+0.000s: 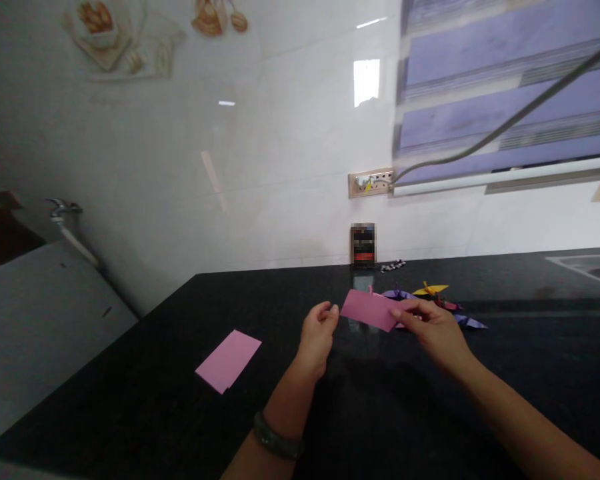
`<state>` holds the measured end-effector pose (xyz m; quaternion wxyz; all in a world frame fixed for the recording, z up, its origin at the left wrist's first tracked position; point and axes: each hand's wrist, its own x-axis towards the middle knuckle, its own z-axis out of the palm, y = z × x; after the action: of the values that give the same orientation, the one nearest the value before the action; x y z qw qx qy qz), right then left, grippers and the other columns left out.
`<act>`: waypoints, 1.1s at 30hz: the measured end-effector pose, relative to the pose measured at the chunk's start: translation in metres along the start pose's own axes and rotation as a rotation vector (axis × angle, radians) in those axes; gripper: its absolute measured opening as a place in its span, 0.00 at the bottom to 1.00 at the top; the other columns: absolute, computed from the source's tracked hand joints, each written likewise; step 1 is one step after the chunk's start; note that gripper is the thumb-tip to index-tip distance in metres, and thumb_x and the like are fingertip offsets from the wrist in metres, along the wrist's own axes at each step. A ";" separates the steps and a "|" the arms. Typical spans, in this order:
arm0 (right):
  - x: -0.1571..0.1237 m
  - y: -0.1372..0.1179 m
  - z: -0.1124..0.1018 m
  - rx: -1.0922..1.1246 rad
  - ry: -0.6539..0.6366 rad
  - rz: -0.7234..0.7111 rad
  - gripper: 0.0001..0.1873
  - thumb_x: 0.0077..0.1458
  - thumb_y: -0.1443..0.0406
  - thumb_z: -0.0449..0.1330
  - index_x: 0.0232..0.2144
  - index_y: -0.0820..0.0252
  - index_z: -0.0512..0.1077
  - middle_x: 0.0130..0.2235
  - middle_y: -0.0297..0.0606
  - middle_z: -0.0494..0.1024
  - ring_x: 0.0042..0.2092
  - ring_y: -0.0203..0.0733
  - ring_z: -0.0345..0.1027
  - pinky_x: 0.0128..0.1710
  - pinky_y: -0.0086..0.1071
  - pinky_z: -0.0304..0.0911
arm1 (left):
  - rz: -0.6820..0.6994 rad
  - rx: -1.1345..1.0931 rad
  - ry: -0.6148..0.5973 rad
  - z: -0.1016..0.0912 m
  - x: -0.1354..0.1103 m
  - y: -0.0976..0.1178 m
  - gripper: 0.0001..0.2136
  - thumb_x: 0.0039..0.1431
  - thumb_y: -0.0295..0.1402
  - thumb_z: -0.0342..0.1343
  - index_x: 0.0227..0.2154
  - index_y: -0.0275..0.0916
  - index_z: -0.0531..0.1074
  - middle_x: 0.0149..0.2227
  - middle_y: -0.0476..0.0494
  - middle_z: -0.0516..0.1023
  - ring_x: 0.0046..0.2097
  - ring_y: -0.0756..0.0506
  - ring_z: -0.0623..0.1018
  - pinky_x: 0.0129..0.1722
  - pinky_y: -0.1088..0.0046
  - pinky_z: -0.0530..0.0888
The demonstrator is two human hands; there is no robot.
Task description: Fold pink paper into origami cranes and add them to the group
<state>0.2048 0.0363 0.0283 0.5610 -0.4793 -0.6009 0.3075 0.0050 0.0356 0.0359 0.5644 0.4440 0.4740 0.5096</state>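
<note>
My right hand (pixel 433 330) pinches a rectangular sheet of pink paper (pixel 370 310) by its right end, thumb on top, above the dark counter. Close to the sheet's left edge is my left hand (pixel 317 337), its fingers curled in toward the thumb and nothing visible between them; a dark bangle (pixel 277 437) circles that wrist. A small stack of lighter pink paper (pixel 229 361) lies on the counter to the left. Behind my right hand are several folded paper figures, among them a yellow one (pixel 431 289) and a purple one (pixel 473 323), partly hidden.
The black countertop (pixel 145 387) meets a white tiled wall. A phone-like device (pixel 364 247), its screen blurred, leans there beside a beaded string (pixel 393 266). Above are a power socket (pixel 371 182) and a grey cable (pixel 500 130). A sink edge (pixel 575 267) shows at right.
</note>
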 end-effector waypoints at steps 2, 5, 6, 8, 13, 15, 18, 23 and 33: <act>-0.002 0.003 -0.008 -0.103 0.016 -0.252 0.05 0.47 0.65 0.56 0.29 0.59 0.71 0.33 0.39 0.73 0.36 0.42 0.65 0.36 0.36 0.60 | -0.097 -0.053 -0.014 0.006 0.000 -0.003 0.29 0.47 0.52 0.45 0.44 0.31 0.63 0.38 0.35 0.70 0.35 0.45 0.72 0.35 0.69 0.66; -0.008 0.000 -0.011 -0.229 -0.223 -0.611 0.10 0.48 0.70 0.55 0.34 0.55 0.71 0.35 0.37 0.74 0.40 0.42 0.65 0.42 0.39 0.57 | -0.501 -0.368 -0.367 0.010 -0.003 -0.005 0.34 0.45 0.57 0.40 0.42 0.29 0.65 0.36 0.32 0.71 0.33 0.42 0.73 0.35 0.64 0.67; -0.011 -0.003 -0.010 -0.272 -0.279 -0.658 0.11 0.49 0.71 0.54 0.35 0.54 0.70 0.36 0.38 0.74 0.40 0.41 0.64 0.43 0.40 0.57 | -0.537 -0.420 -0.388 0.010 -0.004 -0.005 0.31 0.47 0.54 0.41 0.41 0.29 0.65 0.36 0.33 0.72 0.33 0.42 0.73 0.35 0.65 0.67; -0.015 -0.010 -0.006 -0.321 -0.376 -0.695 0.12 0.50 0.72 0.52 0.35 0.55 0.70 0.38 0.38 0.74 0.41 0.41 0.63 0.41 0.38 0.58 | -0.500 -0.476 -0.336 0.010 -0.003 -0.006 0.22 0.51 0.45 0.46 0.40 0.29 0.65 0.34 0.36 0.73 0.33 0.43 0.73 0.34 0.67 0.67; -0.020 -0.025 0.001 -0.347 -0.485 -0.665 0.09 0.50 0.70 0.54 0.35 0.57 0.69 0.36 0.38 0.73 0.40 0.39 0.62 0.42 0.36 0.57 | -0.325 -0.492 -0.273 0.005 0.000 -0.008 0.14 0.52 0.31 0.50 0.40 0.27 0.66 0.33 0.35 0.74 0.35 0.42 0.74 0.35 0.67 0.67; -0.021 -0.026 0.001 -0.359 -0.493 -0.630 0.08 0.50 0.69 0.54 0.34 0.56 0.69 0.36 0.38 0.73 0.41 0.39 0.62 0.42 0.36 0.57 | -0.295 -0.504 -0.297 0.003 0.000 -0.008 0.14 0.52 0.31 0.50 0.40 0.27 0.66 0.34 0.34 0.74 0.36 0.42 0.74 0.37 0.66 0.67; -0.022 -0.024 0.001 -0.386 -0.484 -0.555 0.07 0.50 0.69 0.53 0.32 0.57 0.69 0.39 0.39 0.70 0.42 0.40 0.61 0.42 0.36 0.57 | -0.260 -0.541 -0.354 0.003 -0.001 -0.008 0.14 0.52 0.29 0.50 0.41 0.28 0.67 0.36 0.34 0.74 0.38 0.41 0.74 0.38 0.66 0.67; -0.024 -0.014 0.007 -0.386 -0.287 -0.354 0.04 0.50 0.66 0.53 0.29 0.58 0.68 0.43 0.41 0.63 0.47 0.43 0.56 0.45 0.37 0.55 | -0.222 -0.565 -0.381 0.007 -0.005 -0.006 0.14 0.52 0.27 0.49 0.42 0.30 0.66 0.41 0.34 0.72 0.40 0.41 0.73 0.39 0.66 0.68; -0.018 0.000 0.012 -0.250 -0.173 0.008 0.08 0.50 0.60 0.52 0.27 0.59 0.66 0.30 0.35 0.69 0.32 0.39 0.62 0.30 0.30 0.59 | -0.107 -0.477 -0.395 0.017 -0.017 -0.007 0.23 0.52 0.45 0.46 0.43 0.31 0.66 0.45 0.31 0.69 0.44 0.39 0.70 0.38 0.64 0.69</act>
<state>0.1917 0.0212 0.0195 0.4418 -0.5195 -0.6787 0.2725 0.0227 0.0180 0.0334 0.7599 0.3639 0.2450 0.4797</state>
